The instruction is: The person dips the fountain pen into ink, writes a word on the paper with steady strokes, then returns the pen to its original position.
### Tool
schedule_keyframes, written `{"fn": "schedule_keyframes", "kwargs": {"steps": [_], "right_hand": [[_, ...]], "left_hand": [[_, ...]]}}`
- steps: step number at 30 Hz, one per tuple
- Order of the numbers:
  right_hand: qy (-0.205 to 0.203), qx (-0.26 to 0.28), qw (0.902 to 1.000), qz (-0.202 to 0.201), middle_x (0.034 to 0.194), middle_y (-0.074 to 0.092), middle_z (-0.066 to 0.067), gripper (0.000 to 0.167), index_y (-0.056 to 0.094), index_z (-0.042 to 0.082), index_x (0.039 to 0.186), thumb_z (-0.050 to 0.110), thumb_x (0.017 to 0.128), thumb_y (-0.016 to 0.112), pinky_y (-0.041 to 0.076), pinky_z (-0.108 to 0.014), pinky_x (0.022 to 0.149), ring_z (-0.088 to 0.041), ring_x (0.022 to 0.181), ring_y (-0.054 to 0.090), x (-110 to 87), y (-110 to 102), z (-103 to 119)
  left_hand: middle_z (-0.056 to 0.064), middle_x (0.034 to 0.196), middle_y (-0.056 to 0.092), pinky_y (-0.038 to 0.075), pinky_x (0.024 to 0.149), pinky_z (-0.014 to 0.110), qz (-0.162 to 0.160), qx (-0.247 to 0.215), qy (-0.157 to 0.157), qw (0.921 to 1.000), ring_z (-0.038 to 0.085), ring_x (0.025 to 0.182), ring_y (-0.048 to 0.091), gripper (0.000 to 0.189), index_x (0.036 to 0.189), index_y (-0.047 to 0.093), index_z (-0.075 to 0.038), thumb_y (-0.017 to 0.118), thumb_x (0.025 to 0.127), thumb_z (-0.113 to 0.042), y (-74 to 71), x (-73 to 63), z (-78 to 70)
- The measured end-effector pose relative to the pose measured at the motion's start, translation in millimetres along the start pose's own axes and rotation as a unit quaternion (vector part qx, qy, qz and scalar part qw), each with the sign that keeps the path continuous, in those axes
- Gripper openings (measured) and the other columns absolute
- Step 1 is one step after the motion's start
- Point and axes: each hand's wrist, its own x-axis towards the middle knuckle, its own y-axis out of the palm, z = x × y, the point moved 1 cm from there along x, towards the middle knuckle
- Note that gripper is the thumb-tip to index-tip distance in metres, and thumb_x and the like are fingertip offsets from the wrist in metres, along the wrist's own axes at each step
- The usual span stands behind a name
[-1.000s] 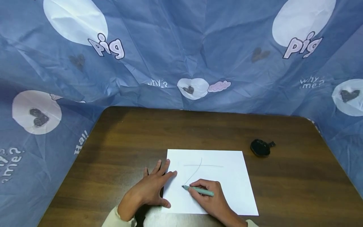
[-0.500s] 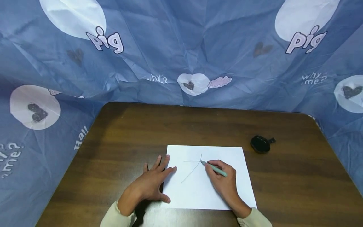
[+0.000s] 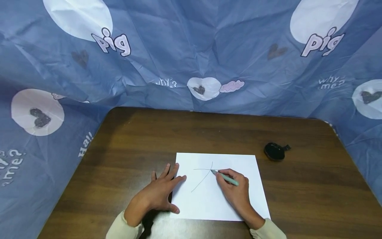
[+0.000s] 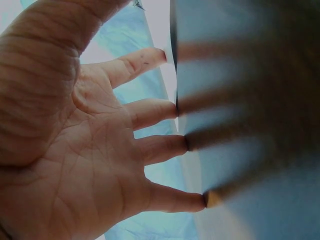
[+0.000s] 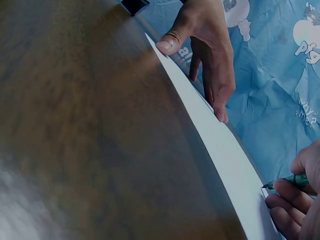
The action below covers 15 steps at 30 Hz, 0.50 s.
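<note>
1. Head view: moderate, fairly even light; the paper (image 3: 200, 207) is the brightest thing on the table (image 3: 238, 139), whose far left corner falls into shade; pale glare spreads along the near edge, and a dark shadow lies below the left hand (image 3: 158, 196);
2. Left wrist view: a cool cast; the curtain (image 4: 127, 40) washes out towards white at upper left; the tabletop at right is dim and soft, with smeared finger reflections, darkest at the upper right corner;
3. Right wrist view: dim; the wood grain is murky; glare whitens the lower left; a soft bluish shadow falls on the paper beside the right hand (image 5: 302, 195).
</note>
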Motion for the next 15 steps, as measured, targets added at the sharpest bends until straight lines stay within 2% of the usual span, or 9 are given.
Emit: {"fn": "schedule_keyframes", "kwargs": {"steps": [8,15], "right_hand": [[-0.016,-0.002,0.9999,0.006,0.064,0.068,0.014,0.005,0.080,0.013,0.089,0.016,0.085,0.079,0.039,-0.027,0.049,-0.012,0.050,0.052,3.3,-3.1,-0.2],[-0.018,0.000,0.9997,0.015,0.067,0.069,0.015,0.004,0.080,0.014,0.087,0.015,0.084,0.080,0.041,-0.027,0.051,-0.011,0.052,0.054,1.8,-7.4,-1.1]], "left_hand": [[0.022,0.164,0.009,0.010,0.096,0.085,-0.003,-0.003,-0.004,1.0000,0.050,0.147,0.007,0.100,0.150,0.045,-0.015,0.090,0.067,-0.046,-1.2,2.0,-1.1],[0.023,0.164,0.009,0.010,0.096,0.085,-0.001,-0.004,-0.004,1.0000,0.050,0.147,0.006,0.101,0.150,0.045,-0.014,0.091,0.066,-0.046,-2.5,1.2,-2.9]]}}
